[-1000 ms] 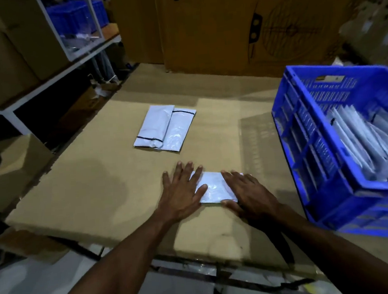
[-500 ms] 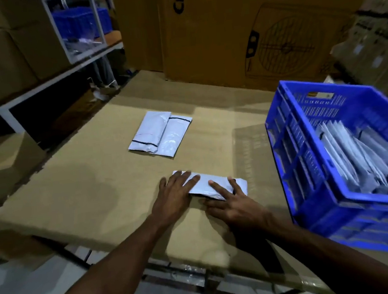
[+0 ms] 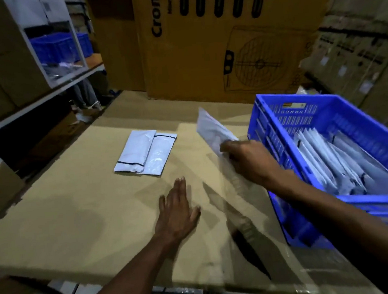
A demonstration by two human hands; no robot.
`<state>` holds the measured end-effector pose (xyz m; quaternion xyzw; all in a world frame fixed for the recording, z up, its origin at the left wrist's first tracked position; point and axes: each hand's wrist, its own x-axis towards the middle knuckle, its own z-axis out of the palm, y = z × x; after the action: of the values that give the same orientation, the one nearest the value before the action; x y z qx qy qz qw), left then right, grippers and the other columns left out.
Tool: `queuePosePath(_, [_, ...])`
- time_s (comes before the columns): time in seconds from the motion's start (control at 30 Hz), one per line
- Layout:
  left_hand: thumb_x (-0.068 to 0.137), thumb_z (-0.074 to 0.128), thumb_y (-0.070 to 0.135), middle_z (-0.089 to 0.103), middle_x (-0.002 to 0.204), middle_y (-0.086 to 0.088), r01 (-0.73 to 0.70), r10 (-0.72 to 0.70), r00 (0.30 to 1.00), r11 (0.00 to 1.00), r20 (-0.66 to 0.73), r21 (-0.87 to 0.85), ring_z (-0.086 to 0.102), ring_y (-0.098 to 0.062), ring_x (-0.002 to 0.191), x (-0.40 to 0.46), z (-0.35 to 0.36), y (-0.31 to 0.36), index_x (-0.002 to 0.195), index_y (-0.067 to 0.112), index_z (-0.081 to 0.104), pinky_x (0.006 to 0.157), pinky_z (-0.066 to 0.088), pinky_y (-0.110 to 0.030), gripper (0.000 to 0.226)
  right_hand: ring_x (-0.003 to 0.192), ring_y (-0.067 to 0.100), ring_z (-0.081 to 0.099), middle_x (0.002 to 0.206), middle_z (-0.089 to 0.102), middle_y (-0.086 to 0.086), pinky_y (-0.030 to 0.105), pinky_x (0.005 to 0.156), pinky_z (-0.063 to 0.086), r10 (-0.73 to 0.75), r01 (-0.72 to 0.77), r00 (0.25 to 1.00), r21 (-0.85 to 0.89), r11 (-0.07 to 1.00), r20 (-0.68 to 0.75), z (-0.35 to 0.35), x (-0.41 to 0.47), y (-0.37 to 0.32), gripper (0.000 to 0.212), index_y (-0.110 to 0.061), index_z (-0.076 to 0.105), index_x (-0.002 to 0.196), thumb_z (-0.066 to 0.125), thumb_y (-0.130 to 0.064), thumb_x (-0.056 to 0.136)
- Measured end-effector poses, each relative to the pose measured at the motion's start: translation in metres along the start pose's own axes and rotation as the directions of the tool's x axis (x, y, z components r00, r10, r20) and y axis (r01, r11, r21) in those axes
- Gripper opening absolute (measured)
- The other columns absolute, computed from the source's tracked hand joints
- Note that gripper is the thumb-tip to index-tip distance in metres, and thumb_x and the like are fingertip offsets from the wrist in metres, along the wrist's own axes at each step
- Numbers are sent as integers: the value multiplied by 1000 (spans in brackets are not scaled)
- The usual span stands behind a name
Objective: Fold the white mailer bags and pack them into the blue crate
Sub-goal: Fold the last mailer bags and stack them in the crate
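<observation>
The right hand (image 3: 248,158) has its grip clamped on a folded mailer bag (image 3: 212,130), blurred, just left of the blue crate (image 3: 326,114); left hand (image 3: 177,212) flat, fingers straight, on the surface (image 3: 76,204); behind, a carton (image 3: 225,38) reads "Crom", cut off.

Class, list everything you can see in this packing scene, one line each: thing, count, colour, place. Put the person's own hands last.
Folded mailer bag: one, white, lifted off the table beside the crate, in the right hand's grip.
Mailer bags on table: a small overlapping pile, white with dark stripes, left of centre.
Packed mailer bags: many, white, standing in rows inside the crate.
Blue crate: one, blue, right edge of the table.
Table: one, brown cardboard-covered.
Large carton: one, brown with fan drawing, behind the table.
Shelf crate: one, blue, upper left.
Left hand: one, flat on the table.
Right hand: one, holding the folded bag.
</observation>
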<state>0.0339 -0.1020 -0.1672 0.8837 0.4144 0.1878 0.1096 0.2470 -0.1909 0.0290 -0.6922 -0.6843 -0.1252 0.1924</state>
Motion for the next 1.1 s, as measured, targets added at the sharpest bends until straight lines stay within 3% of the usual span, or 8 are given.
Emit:
queuePosePath(0.27, [97, 23, 60, 13, 168, -8, -142, 131, 982, 987, 139, 78, 20, -26, 152, 20, 32, 61, 161, 13, 7, 115, 23, -60, 81, 85, 37, 71, 87, 75, 16, 48, 77, 57, 171, -164, 953, 50, 985, -249, -91, 11, 71, 24, -16, 76, 106, 72, -16, 82])
queuePosePath(0.37, [97, 26, 58, 20, 166, -10, -162, 148, 977, 984, 156, 79, 26, -29, 150, 25, 39, 82, 160, 15, 15, 113, 26, -61, 77, 89, 33, 72, 92, 76, 12, 44, 80, 57, 225, -219, 931, 53, 974, -287, -112, 2, 93, 24, -17, 76, 104, 72, -22, 81])
queuePosePath(0.5, [95, 33, 55, 36, 159, -12, -193, 180, 970, 979, 164, 69, 41, -33, 141, 31, 46, 104, 155, 15, 29, 106, 36, -62, 72, 90, 35, 71, 94, 76, 15, 43, 79, 57, 255, -273, 913, -13, 962, -319, -137, -17, 125, 25, -14, 77, 105, 72, -15, 81])
queuePosePath(0.63, [92, 22, 60, 25, 165, -9, -179, 163, 968, 981, 192, 69, 31, -31, 147, 39, 52, 126, 159, 19, 25, 112, 26, -61, 78, 89, 40, 70, 93, 75, 17, 44, 79, 56, 315, -342, 920, -87, 936, -232, -145, -41, 159, 28, -17, 76, 105, 67, -11, 78])
queuePosePath(0.77, [92, 25, 59, 27, 163, -12, -187, 175, 964, 981, 203, 44, 35, -34, 144, 43, 59, 146, 156, 19, 32, 109, 28, -65, 76, 96, 44, 65, 100, 73, 20, 43, 78, 51, 431, -439, 898, -210, 874, -87, -146, -73, 192, 31, -20, 74, 111, 64, -12, 83])
queuePosePath(0.9, [90, 12, 62, 17, 166, -9, -156, 137, 966, 985, 220, 72, 21, -31, 150, 46, 66, 157, 158, 22, 24, 112, 19, -65, 80, 96, 42, 66, 102, 73, 19, 42, 78, 51, 489, -481, 872, -245, 842, -30, -151, -95, 219, 31, -20, 73, 112, 64, -10, 84])
queuePosePath(1.1, [91, 11, 58, 23, 165, -10, -157, 131, 973, 979, 189, 129, 26, -33, 149, 45, 66, 164, 156, 20, 32, 109, 20, -68, 78, 95, 38, 64, 107, 68, 17, 40, 69, 49, 405, -317, 910, -476, 820, 93, -151, -106, 236, 29, -13, 66, 110, 54, -8, 84])
